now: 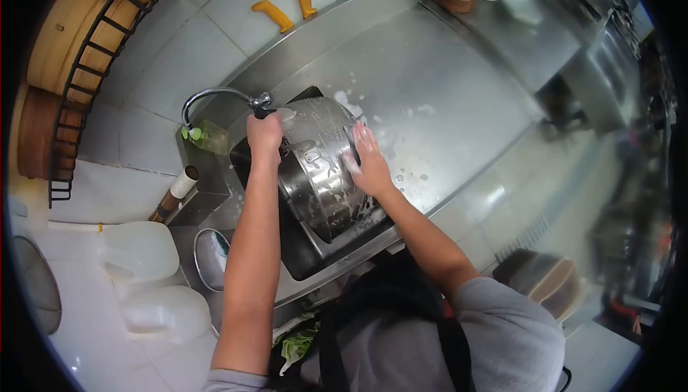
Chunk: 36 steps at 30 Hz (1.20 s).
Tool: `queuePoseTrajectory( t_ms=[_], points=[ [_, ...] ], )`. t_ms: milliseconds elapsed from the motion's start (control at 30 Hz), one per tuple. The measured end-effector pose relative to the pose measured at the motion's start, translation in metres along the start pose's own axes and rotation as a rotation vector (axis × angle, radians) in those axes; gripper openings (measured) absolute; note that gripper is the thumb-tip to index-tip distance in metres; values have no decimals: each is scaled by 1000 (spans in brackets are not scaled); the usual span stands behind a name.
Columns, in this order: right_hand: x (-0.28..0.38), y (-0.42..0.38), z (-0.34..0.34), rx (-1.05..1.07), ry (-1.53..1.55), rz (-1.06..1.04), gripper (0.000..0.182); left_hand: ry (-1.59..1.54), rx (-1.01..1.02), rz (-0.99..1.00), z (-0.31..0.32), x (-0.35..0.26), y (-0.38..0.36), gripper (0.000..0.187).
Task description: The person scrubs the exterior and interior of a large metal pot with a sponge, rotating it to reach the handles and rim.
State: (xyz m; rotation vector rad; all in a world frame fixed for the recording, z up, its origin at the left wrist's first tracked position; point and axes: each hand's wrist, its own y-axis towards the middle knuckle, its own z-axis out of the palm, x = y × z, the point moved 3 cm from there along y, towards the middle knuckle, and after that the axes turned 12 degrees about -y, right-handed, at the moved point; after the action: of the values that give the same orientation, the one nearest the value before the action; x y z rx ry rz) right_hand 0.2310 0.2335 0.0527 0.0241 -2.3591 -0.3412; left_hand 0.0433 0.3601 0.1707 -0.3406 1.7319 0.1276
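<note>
Item: large stainless-steel pot [322, 177], wet and sudsy, tipped on its side in the sink basin [302, 257]. Its longer visible run goes roughly from 12 to 6 o'clock; which end is the mouth cannot be told.

Left hand [265, 136]: grip curled closed about a black fitting [265, 113] at the end of the chrome gooseneck faucet [215, 92]. From this grip the pot lies at 4 o'clock, just beside.

Right hand [371, 166]: nearer of the two, soapy, touching the pot's flank. Thumb and fingers stand apart around a dark strip; whether they clamp it cannot be told. From this grip the pot's middle lies at 9 o'clock.

Surroundings: green-capped bottle [213, 138] at 9 o'clock from the left hand; stainless-steel tabletop [459, 98], spotted with suds near the pot, at 2 o'clock from the sink basin.
</note>
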Motion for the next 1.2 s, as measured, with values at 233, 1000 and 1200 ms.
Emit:
queuePoseTrajectory(
  t_ms=[233,1000,1200],
  points=[
    [-1,-16,1,-85,-2,4,74,-34,-16,4,0,4,4,15],
    [36,-20,12,-131,-133,30,76,-125,57,36,-1,-1,4,16],
    [48,-62,21,-57,-128,-214,70,-114,-39,73,0,4,4,18]
  ],
)
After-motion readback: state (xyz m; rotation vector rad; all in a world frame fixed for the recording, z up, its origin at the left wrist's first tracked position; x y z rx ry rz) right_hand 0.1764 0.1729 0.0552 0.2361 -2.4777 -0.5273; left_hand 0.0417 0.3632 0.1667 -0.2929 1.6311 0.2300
